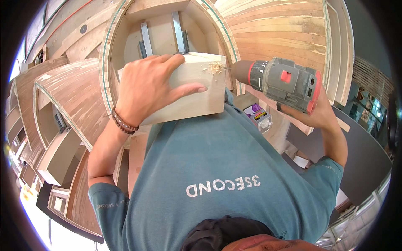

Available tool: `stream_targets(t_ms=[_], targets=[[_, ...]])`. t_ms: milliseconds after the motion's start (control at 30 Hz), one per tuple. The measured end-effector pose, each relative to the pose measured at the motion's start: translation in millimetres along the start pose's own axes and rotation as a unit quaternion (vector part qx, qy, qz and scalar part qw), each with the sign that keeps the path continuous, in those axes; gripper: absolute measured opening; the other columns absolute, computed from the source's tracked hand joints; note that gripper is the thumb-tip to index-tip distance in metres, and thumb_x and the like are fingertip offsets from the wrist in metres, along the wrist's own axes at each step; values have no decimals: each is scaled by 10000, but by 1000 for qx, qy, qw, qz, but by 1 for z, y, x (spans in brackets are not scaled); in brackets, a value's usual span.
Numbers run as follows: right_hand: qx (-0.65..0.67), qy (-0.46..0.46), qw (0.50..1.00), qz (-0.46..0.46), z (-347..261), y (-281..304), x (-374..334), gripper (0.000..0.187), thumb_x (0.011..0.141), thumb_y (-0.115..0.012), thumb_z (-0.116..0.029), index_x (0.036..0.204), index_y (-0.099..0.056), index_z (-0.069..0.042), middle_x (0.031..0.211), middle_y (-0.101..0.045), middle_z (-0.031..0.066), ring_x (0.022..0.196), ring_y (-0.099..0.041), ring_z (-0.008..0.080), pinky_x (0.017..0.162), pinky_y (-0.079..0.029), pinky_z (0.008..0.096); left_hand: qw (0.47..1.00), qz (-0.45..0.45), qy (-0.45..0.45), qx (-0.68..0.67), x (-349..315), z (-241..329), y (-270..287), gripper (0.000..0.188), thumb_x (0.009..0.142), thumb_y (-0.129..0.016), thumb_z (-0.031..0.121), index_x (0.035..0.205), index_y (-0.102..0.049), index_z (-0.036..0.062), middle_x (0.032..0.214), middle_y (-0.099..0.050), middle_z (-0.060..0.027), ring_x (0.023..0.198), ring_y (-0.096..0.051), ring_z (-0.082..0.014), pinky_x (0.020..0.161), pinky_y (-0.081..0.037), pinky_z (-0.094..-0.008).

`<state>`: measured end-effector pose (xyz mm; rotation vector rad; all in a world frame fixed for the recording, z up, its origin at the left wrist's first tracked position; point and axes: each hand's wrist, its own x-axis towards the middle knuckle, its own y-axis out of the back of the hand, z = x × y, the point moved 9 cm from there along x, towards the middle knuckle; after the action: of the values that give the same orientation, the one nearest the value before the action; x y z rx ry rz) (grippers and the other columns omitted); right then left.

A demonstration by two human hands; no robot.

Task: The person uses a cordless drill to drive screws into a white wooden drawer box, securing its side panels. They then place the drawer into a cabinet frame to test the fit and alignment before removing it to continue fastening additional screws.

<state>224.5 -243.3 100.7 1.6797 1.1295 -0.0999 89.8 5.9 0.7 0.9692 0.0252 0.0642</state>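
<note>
A pale wooden drawer box is held against my front, at the mouth of a rounded cabinet. My left hand grips its top edge, fingers over the far side and thumb stretched along the near face. In my right hand is a grey, black and red cordless drill, its grip mostly hidden behind its body. The drill points left, its bit at the right end of the drawer box. Fresh wood shavings lie on the box near that corner.
Metal drawer slides are inside the rounded cabinet. Another curved wooden cabinet stands at the far right, with more at left, including a brown curved panel. A purple-and-white package lies low, right of my body. A dark grey panel is at right.
</note>
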Motion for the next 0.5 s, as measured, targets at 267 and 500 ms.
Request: stream_targets(t_ms=[267, 500], targets=[[31, 33, 999, 29, -13, -14, 29, 752, 708, -881, -94, 1382, -561, 1, 1208, -691, 122, 1118, -665, 218, 973, -519, 363, 998, -23, 9, 56, -4, -12, 17, 644, 744, -799, 682, 1040, -773, 110, 809, -751, -86, 700, -727, -273, 595, -541, -371], [-26, 37, 999, 8, -27, -13, 29, 758, 694, -869, -117, 1371, -542, -17, 1209, -650, 139, 1107, -651, 287, 969, -513, 381, 997, -33, 16, 68, -4, -13, 13, 656, 753, -783, 699, 1042, -779, 110, 832, -764, -83, 696, -730, -260, 606, -545, -368]])
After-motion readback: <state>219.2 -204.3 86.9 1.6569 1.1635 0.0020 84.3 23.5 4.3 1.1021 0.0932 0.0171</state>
